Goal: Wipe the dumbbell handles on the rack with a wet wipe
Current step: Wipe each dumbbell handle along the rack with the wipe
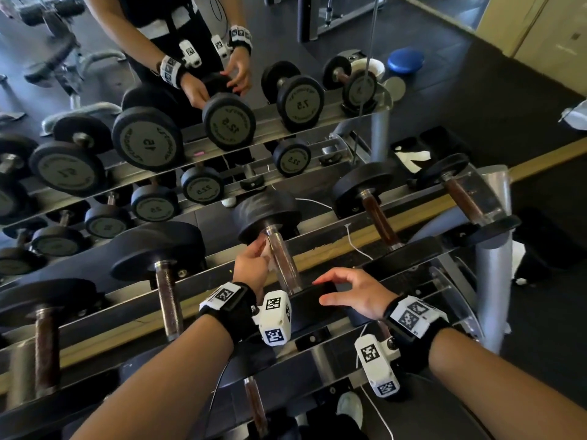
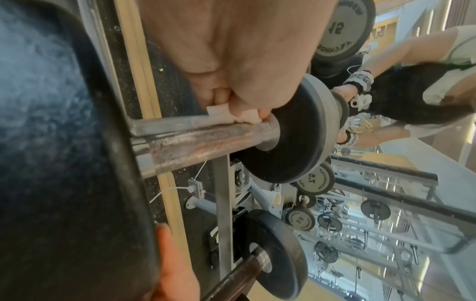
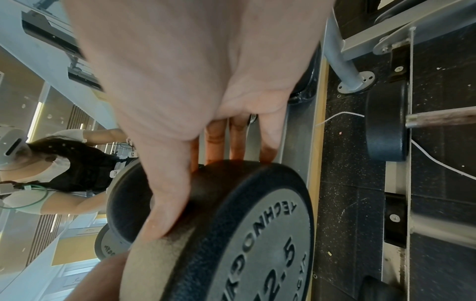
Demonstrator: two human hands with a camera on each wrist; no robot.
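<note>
A dumbbell marked 12.5 lies across the rack's top rails [image 1: 413,217], its steel handle [image 1: 283,262] [image 2: 206,138] pointing away from me. My left hand [image 1: 262,258] [image 2: 242,114] pinches a white wet wipe [image 2: 231,115] [image 1: 270,263] and presses it onto the left side of that handle, close to the far head [image 1: 268,214] [image 2: 296,132]. My right hand [image 1: 320,290] [image 3: 219,183] grips the near head [image 1: 314,304] [image 3: 244,224], thumb on its rim and fingers over its inner side. Most of the wipe is hidden by the fingers.
More dumbbells with brown, worn handles lie on the rack to the left [image 1: 166,290] and right [image 1: 379,220]. A mirror behind shows my reflection [image 1: 190,42] and the rack's weights. A white cable [image 1: 355,246] runs on the floor under the rails.
</note>
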